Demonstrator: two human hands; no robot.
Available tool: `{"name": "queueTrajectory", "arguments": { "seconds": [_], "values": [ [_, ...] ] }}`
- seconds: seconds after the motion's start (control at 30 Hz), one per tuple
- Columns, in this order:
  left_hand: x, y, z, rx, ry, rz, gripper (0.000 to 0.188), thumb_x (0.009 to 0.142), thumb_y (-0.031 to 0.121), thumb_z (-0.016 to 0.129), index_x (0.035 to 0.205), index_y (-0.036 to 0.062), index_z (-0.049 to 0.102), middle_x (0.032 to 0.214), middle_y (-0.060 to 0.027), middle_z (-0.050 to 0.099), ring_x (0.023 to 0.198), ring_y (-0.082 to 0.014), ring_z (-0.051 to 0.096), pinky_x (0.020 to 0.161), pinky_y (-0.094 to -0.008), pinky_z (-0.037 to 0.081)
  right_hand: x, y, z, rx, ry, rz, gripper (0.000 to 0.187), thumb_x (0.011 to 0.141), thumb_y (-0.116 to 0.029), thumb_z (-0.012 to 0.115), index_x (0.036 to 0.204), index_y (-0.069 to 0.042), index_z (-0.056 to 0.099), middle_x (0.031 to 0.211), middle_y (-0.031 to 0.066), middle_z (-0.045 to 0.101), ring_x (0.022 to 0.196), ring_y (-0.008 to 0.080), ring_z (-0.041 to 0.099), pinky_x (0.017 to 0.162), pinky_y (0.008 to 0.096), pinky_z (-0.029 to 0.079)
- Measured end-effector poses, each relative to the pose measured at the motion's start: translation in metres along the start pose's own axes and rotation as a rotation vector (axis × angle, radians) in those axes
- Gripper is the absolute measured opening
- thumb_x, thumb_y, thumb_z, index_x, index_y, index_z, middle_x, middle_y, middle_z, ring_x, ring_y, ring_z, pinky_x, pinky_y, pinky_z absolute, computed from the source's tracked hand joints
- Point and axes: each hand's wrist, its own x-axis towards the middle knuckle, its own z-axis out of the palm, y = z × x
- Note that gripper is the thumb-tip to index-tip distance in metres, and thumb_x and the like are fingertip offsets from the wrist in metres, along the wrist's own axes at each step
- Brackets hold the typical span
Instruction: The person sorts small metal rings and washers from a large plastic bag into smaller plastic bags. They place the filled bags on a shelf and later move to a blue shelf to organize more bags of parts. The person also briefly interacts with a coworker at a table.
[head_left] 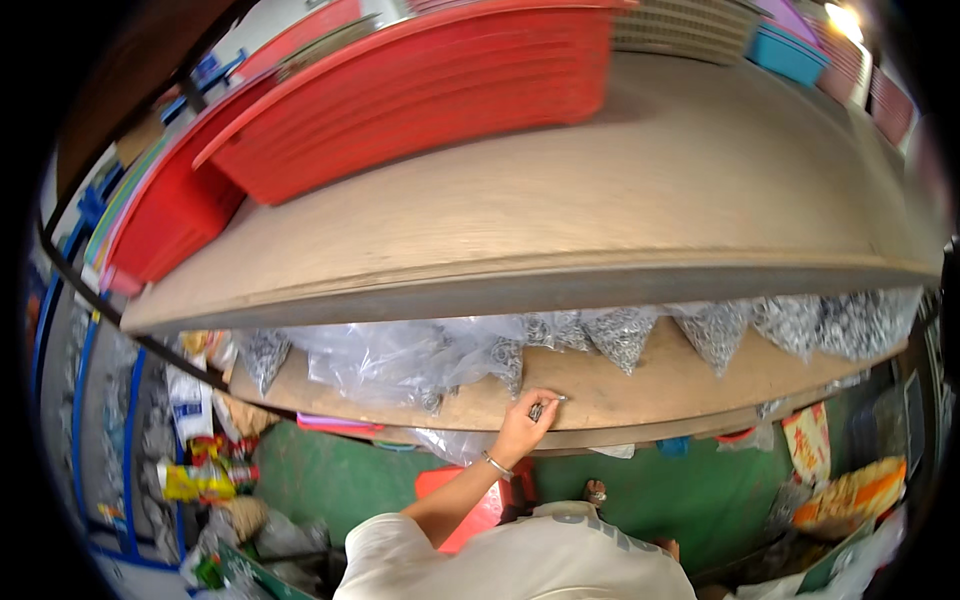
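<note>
My left hand (pixel 525 424) reaches to the front edge of the lower wooden shelf (pixel 590 400), its fingers curled around a few small metal pieces (pixel 537 411). Just past the fingertips lies a small shiny metal piece (pixel 562 398); whether the fingers touch it I cannot tell. Behind the hand sit clear plastic bags of small metal parts, among them one bag (pixel 622 340) and another bag (pixel 716 335). A loose, crumpled clear plastic bag (pixel 370 360) spreads to the left. Only a scrap of skin shows beside the shirt at the right; my right hand cannot be made out.
Above the bags juts the upper wooden board (pixel 700 180), carrying a large red basket (pixel 430 100) and a blue basket (pixel 788 52). A red stool-like object (pixel 465 510) stands below on the green floor (pixel 330 480). Sacks and packets, including an orange-and-white sack (pixel 855 495), lie at both sides.
</note>
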Motion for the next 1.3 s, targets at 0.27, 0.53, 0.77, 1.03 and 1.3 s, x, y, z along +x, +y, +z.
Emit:
{"name": "queueTrajectory", "arguments": {
  "seconds": [0.27,0.53,0.77,1.03,1.3],
  "values": [
    [-0.002,0.007,-0.004,0.039,0.072,-0.007,0.009,0.079,0.008,0.059,0.085,0.0011,0.059,0.075,-0.0079,0.061,0.067,-0.0151,0.056,0.061,-0.0263,0.044,0.093,-0.157,-0.065,-0.240,-0.093,-0.433,0.021,0.080,-0.021,0.055,0.072,-0.003,0.062,0.061,0.0159,0.057,0.057,0.0353,0.056,0.050,0.0427,0.043],
    [-0.010,0.007,-0.006,-0.145,0.195,-0.052,0.008,0.079,0.004,0.059,0.086,0.0000,0.059,0.067,-0.0025,0.055,0.062,-0.0081,0.050,0.057,-0.0222,0.041,0.095,-0.364,-0.086,-0.031,-0.248,-0.690,0.018,0.078,-0.021,0.062,0.087,-0.005,0.064,0.047,0.0096,0.039,0.040,0.0197,0.037,0.042,0.0310,0.033],
    [-0.044,0.025,-0.026,-0.526,0.353,-0.301,0.005,0.082,0.003,0.057,0.085,-0.0007,0.056,0.064,0.0056,0.049,0.058,-0.0002,0.040,0.050,-0.0164,0.032,0.111,-0.494,-0.071,0.025,-0.016,-0.875,0.036,0.077,-0.018,0.063,0.110,-0.006,0.054,0.045,0.0030,0.039,0.040,0.0184,0.035,0.043,0.0289,0.033],
    [-0.057,0.018,-0.060,-0.591,0.500,-0.314,0.007,0.083,0.005,0.056,0.088,0.0006,0.054,0.064,0.0047,0.049,0.049,0.0005,0.038,0.042,-0.0154,0.028,0.120,-0.590,-0.029,-0.385,0.297,-1.085,0.042,0.076,-0.033,0.061,0.108,-0.006,0.054,0.055,0.0097,0.057,0.051,0.0266,0.058,0.046,0.0340,0.043],
    [-0.066,0.010,-0.081,-0.579,0.574,-0.383,0.004,0.081,0.002,0.058,0.084,-0.0005,0.056,0.065,0.0048,0.048,0.060,-0.0010,0.040,0.052,-0.0165,0.033,0.156,-0.568,-0.023,-0.405,0.276,-1.132,0.015,0.075,-0.025,0.061,0.083,-0.012,0.064,0.060,0.0113,0.059,0.056,0.0282,0.059,0.050,0.0382,0.045]
  ]
}}
